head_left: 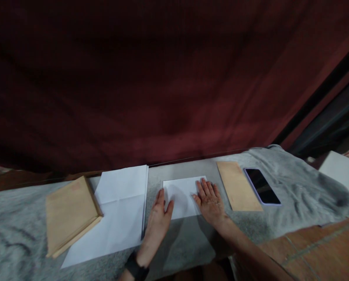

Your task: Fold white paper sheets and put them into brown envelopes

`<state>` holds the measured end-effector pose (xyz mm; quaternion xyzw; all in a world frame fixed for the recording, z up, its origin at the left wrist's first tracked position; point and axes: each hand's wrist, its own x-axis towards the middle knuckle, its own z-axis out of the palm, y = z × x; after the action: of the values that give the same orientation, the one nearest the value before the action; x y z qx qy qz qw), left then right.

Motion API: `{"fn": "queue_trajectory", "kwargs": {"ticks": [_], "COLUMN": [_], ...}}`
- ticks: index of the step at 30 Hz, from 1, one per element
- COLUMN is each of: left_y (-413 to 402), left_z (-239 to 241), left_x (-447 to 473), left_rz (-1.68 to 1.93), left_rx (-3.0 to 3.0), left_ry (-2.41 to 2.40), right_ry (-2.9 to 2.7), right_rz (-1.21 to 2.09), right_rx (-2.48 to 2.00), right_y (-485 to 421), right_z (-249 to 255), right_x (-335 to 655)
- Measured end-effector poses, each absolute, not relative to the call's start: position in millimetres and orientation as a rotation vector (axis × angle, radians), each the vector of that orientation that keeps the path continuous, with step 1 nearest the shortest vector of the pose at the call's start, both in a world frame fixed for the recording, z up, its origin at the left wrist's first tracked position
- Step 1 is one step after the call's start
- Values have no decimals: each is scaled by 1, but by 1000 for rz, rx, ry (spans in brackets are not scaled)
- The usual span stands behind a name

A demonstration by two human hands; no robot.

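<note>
A white sheet of paper [180, 197], smaller than the stacked sheets beside it and perhaps folded, lies flat between my hands. My right hand [211, 203] rests on its right edge with the fingers spread. At the left edge of the paper is my left hand [159, 216], fingers stretched forward and thumb apart, holding nothing. A dark band [136, 267] circles the left wrist. To the left lies a stack of larger white sheets [118, 218] with a crease across the top one. A flat brown envelope [239, 187] lies to the right of my right hand.
A pile of brown envelopes [72, 214] overlaps the white stack at the far left. A phone with a light purple case [262, 186] lies right of the single envelope. Grey cloth [303, 187] covers the surface, and a dark red curtain [162, 86] hangs behind it.
</note>
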<state>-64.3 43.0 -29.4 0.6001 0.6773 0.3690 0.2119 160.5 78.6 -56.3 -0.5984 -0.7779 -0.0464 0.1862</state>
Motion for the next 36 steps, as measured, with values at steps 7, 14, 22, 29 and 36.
{"fn": "queue_trajectory", "kwargs": {"ticks": [7, 14, 22, 29, 36], "left_y": [59, 49, 54, 57, 60], "left_z": [-10, 4, 19, 35, 14], "left_x": [-79, -65, -61, -51, -55], "left_rz": [1217, 1196, 1283, 1308, 1415], "left_rx": [823, 600, 512, 494, 568], "left_ry": [1696, 1402, 1317, 1051, 1188], "right_ry": [-2200, -2199, -2486, -2066, -756], "right_rz": [-329, -267, 320, 604, 1349], "right_rx": [-1667, -1669, -1195, -1140, -1128], "right_y": [80, 80, 65, 72, 91], "right_z": [-61, -56, -11, 23, 46], "right_x": [160, 161, 151, 155, 166]}}
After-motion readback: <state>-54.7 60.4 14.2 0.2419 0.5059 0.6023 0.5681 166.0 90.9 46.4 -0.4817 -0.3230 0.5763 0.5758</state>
